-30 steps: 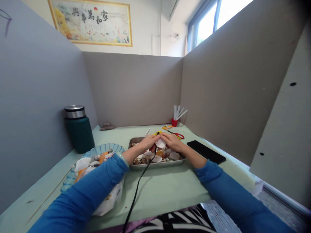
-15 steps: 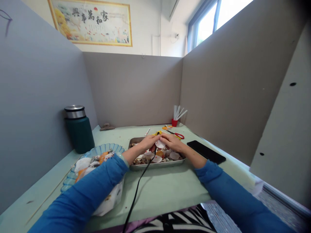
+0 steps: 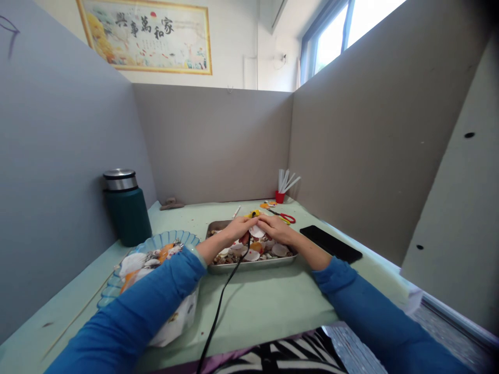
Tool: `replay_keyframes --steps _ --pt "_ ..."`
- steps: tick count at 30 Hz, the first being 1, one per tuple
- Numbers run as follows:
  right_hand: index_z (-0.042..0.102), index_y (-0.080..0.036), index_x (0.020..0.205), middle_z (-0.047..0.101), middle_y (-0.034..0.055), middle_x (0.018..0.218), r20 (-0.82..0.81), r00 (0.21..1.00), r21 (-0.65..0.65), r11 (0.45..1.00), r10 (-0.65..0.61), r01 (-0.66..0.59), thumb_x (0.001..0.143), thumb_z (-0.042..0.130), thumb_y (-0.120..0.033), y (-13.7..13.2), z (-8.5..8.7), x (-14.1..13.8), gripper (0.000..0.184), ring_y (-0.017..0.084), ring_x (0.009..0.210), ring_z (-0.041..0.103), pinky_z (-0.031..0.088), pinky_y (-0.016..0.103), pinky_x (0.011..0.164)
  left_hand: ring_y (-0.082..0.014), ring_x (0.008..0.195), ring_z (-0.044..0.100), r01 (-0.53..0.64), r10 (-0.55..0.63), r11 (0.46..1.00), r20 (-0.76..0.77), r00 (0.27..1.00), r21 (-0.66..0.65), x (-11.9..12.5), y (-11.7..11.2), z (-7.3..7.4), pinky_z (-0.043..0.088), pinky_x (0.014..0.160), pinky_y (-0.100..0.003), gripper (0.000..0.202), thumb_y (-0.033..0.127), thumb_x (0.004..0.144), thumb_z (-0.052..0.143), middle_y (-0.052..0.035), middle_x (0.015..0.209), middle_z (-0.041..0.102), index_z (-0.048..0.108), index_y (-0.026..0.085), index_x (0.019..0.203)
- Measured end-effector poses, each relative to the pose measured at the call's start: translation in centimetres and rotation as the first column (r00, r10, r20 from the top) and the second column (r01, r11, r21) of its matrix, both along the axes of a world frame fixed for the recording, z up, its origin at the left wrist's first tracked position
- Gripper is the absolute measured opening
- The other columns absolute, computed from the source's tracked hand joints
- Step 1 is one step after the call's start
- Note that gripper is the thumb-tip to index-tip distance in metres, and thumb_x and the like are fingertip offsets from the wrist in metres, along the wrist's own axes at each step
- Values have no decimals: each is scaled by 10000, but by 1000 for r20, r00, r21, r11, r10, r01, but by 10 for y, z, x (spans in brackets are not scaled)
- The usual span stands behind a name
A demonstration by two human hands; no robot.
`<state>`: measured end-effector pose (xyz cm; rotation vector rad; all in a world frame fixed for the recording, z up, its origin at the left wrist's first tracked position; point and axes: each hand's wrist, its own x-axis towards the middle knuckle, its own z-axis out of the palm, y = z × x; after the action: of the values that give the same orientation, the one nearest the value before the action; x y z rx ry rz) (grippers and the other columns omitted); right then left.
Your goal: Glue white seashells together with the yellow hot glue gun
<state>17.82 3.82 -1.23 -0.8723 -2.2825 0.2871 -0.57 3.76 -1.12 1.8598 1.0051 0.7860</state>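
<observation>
Over a metal tray (image 3: pixel 255 266), my left hand (image 3: pixel 240 226) and my right hand (image 3: pixel 273 228) meet with fingertips touching. Both hands are closed around a white seashell (image 3: pixel 256 231), which shows just below the fingers. The tray is full of small shell pieces and several larger shells, white and orange, some with red dots. Just behind my fingers is a yellow tool (image 3: pixel 253 213), partly hidden, that looks like a glue gun. A black cord (image 3: pixel 223 296) runs from beneath my hands towards me.
Left of the tray is a blue scalloped plate (image 3: pixel 107 291) of shells, by a dark green flask (image 3: pixel 128 215). Red-handled scissors (image 3: pixel 286 217), a red cup (image 3: pixel 279 197) of white sticks and a black phone (image 3: pixel 330 243) lie to the right. Grey partitions (image 3: pixel 214 140) enclose the table.
Hardly anything differs. Both hands stay together on the shell above the tray, with only a very slight shift of the fingers.
</observation>
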Motion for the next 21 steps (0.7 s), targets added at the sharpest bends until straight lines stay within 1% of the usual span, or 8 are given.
replay_keyframes --steps 6,11,18,21 --pt "649 -169 971 585 20 677 -4 1000 3 1000 2 -2 955 379 -370 1 -1 0 338 155 629 523 382 266 613 -82 343 380 -19 19 1000 -6 1000 7 0 -1 1 239 376 -207 516 634 817 438 28 398 437 551 142 709" --pt "654 -165 983 587 22 686 -13 1000 7 1000 3 -3 955 381 -377 1 -1 0 347 155 639 526 379 262 612 -80 346 383 -18 18 1000 -5 1000 6 -1 -2 1 238 378 -204 518 640 809 446 31 407 441 545 143 702" --pt "647 -163 981 598 25 716 -20 1000 19 1000 11 -11 955 379 -375 1 -1 0 343 153 648 531 386 260 624 -78 348 391 -46 47 999 7 999 -5 0 -2 1 255 379 -211 543 636 813 443 -1 437 493 559 133 647" --pt "642 -165 976 601 28 728 -15 1000 21 1000 6 -6 957 371 -380 2 -1 0 347 154 651 530 388 262 628 -78 351 397 -62 65 997 52 997 -50 0 -1 1 249 378 -211 521 617 801 488 -10 450 517 581 125 658"
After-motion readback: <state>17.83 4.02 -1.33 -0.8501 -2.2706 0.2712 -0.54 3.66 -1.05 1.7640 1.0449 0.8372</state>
